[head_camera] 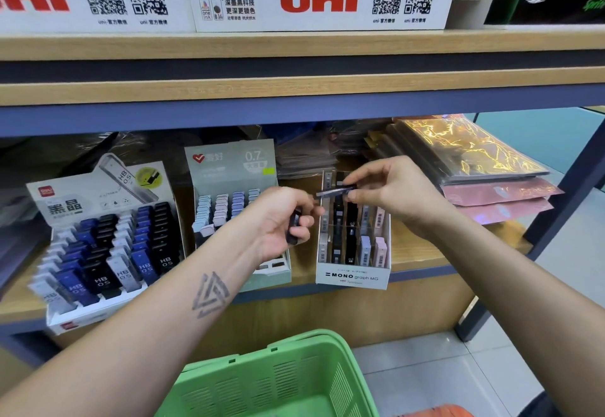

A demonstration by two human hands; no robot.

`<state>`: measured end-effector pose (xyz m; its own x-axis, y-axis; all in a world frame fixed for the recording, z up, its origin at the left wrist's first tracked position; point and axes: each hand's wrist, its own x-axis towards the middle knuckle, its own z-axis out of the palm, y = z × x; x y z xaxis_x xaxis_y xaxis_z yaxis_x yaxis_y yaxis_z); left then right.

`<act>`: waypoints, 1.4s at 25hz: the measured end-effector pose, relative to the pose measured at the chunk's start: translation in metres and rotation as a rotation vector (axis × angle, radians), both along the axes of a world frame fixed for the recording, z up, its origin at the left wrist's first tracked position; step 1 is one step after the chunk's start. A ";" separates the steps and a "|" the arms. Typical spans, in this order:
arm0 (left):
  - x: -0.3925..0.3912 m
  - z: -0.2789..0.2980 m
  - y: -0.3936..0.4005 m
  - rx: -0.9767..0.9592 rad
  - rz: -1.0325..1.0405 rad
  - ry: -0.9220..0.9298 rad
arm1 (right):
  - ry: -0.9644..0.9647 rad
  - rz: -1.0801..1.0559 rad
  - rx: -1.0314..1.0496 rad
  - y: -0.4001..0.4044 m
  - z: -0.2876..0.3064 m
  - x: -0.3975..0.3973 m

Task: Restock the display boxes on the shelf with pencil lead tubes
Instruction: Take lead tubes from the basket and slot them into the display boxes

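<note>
Holding one dark lead tube [335, 191] flat by its end, our right hand [389, 192] pinches it between thumb and fingers, just above the back rows of the white MONO box [353, 277]. Our left hand [283, 220] is curled round a few more dark tubes [293, 225] and waits just beside the box, in front of the pale green box [229, 167] of pastel tubes. The MONO box has black, grey and pink tubes standing in narrow rows, and we think the dark tube belongs in a black row. That slot looks tight, so the tube could catch on the edge or tip its neighbours if we push it in tilted. It could also land in the wrong colour row, because the rows touch each other. The spare tubes in our left hand might slip out if we loosen our fingers. Further left sits the big box of blue, black and white HB tubes [108, 253], all on the wooden shelf [422, 253], and a green basket [284, 380] waits below.
</note>
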<state>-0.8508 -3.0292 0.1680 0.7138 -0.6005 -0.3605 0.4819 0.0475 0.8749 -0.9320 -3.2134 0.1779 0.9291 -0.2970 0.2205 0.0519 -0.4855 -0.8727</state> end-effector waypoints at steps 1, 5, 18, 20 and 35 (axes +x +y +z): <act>0.000 0.002 0.000 -0.002 -0.015 0.005 | -0.008 -0.010 -0.035 -0.001 0.000 0.000; -0.002 0.000 -0.003 -0.002 0.009 -0.120 | -0.026 0.029 -0.033 0.000 -0.002 0.000; 0.003 -0.008 -0.007 -0.080 0.124 -0.211 | -0.091 0.112 0.209 -0.009 0.006 0.002; 0.002 -0.007 -0.009 -0.101 0.134 -0.233 | -0.070 0.085 0.347 -0.008 0.007 0.006; 0.001 0.002 -0.007 -0.155 0.015 -0.017 | -0.096 -0.297 -0.343 -0.035 0.000 0.029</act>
<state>-0.8502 -3.0363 0.1696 0.7281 -0.6375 -0.2519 0.4653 0.1898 0.8645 -0.9033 -3.2485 0.1782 0.7854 -0.4420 0.4334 -0.0602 -0.7514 -0.6571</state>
